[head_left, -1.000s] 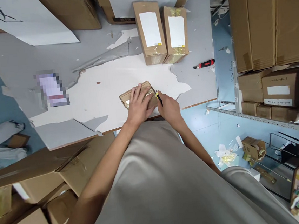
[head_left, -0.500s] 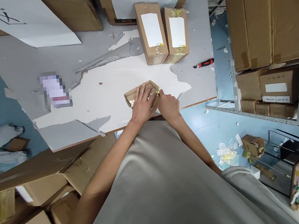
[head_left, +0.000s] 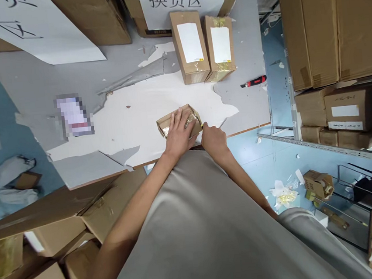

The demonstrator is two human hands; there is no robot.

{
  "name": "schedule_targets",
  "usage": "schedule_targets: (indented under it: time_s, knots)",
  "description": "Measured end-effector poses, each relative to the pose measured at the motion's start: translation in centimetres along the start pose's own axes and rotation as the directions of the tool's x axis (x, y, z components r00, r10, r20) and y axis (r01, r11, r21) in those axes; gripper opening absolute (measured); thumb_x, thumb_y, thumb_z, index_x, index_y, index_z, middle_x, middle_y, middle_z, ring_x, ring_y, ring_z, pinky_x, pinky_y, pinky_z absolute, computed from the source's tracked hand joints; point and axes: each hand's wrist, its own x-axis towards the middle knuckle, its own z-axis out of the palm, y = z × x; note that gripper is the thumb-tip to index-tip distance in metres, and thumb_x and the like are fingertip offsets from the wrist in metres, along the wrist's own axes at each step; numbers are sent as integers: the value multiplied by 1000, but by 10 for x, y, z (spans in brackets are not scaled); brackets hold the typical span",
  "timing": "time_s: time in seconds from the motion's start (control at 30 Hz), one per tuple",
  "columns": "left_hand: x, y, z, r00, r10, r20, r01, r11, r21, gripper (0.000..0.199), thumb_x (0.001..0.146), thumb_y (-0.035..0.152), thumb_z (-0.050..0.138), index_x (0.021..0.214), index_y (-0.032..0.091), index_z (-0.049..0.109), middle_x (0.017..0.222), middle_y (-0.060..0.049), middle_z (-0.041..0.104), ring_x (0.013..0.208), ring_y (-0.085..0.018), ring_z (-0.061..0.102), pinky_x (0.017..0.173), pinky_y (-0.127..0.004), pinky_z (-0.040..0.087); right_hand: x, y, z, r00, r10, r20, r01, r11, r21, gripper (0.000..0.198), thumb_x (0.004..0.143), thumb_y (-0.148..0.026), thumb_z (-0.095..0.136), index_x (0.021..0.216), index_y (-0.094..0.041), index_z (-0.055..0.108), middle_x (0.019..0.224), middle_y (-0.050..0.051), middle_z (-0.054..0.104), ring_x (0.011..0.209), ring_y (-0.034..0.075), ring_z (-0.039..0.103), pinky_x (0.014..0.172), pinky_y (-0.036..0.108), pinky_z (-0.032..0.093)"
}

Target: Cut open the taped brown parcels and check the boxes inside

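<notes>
Small taped carton (head_left: 194, 113) is on the desk (head_left: 116, 131), close to the near edge. My left hand (head_left: 177, 136) lies over its top, fingers spread wide, probably pinning it. My right hand (head_left: 214, 140) is curled tight at the carton's right end, fingers around a yellow tool (head_left: 202, 126); only a bit of yellow shows, so can't tell where its tip is. My read on the step: slitting tape at that right end. Next move calls for a steady stroke along the seam, left fingers out of the blade's line, carton braced so it doesn't skid.

Room: near side is tight. My shirt (head_left: 193, 217) is right up at the desk edge, so a pull toward me is the risky direction. Left is best: a wide run of white surface out to a pixelated flat object (head_left: 74, 115). Far side: torn grey covering (head_left: 143, 74), ragged lip, could snag a sliding box. Far and a bit right, left labelled box (head_left: 190, 42) and right labelled box (head_left: 219, 44) stand side by side, limiting reach that way. Right: some open desk, then a red-and-black cutter (head_left: 254, 81) by the right edge. Past that, blue floor (head_left: 263, 162) and a loaded shelf (head_left: 305, 144).
</notes>
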Motion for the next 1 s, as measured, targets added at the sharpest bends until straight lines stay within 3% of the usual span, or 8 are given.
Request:
schedule_targets:
  time_s: [0.27,0.4,0.5,0.6,0.7,0.8,0.9,1.0]
  knots:
    - [3,1,-2,999,-22,-29,21,1000,-16,60,106,37,74,163,24,61,178,-19,53,179,-45,27,146,-80,13,21,14,10,986,-148,-73,150,989,18,59,117,-19,48,176,-14,46,138,23,80,125,35,81,105,42,62]
    - [5,2,0,997,-44,-65,42,999,-23,53,108,40,71,158,23,65,175,-18,56,178,-44,30,145,-80,14,42,27,38,958,-186,-219,232,951,205,58,118,-25,43,176,-18,49,141,20,81,120,36,82,106,45,61]
    - [5,3,1,994,-53,-93,52,998,-19,48,108,44,71,152,25,68,172,-18,60,176,-43,35,145,-79,16,47,43,60,914,-195,-357,351,820,452,48,120,-39,41,158,-23,65,128,14,86,111,36,84,102,45,63]
    - [3,4,2,991,-59,-119,59,998,-3,45,110,50,70,147,25,70,169,-17,63,175,-42,38,146,-77,18,52,63,75,885,-168,-435,428,660,617,46,120,-53,40,145,-28,70,123,9,86,91,29,84,91,40,67]
    - [-1,6,0,986,-86,-141,86,996,-4,43,112,51,67,147,27,70,168,-16,65,174,-40,41,145,-74,22,78,85,85,902,-66,-427,359,664,655,46,119,-52,40,148,-28,67,120,9,86,88,28,83,90,40,67]
    - [-12,10,-8,956,-176,-233,178,984,-15,44,114,49,63,152,28,67,168,-16,64,172,-38,45,145,-70,26,126,109,95,916,96,-390,145,827,544,52,113,-35,46,160,-17,59,134,21,81,117,38,80,105,52,63]
    - [-33,12,-19,867,-316,-386,319,946,-56,52,113,49,64,159,26,61,171,-18,60,170,-38,47,143,-66,32,169,132,105,942,189,-277,-39,882,469,65,108,-25,47,171,-10,48,152,29,68,129,42,75,110,58,60]
    - [-57,9,-23,733,-466,-495,457,877,-148,61,106,44,70,162,22,57,168,-21,60,165,-38,52,140,-61,39,188,150,110,947,225,-229,-96,881,464,71,105,-24,49,174,-9,42,161,31,59,138,43,69,115,60,57]
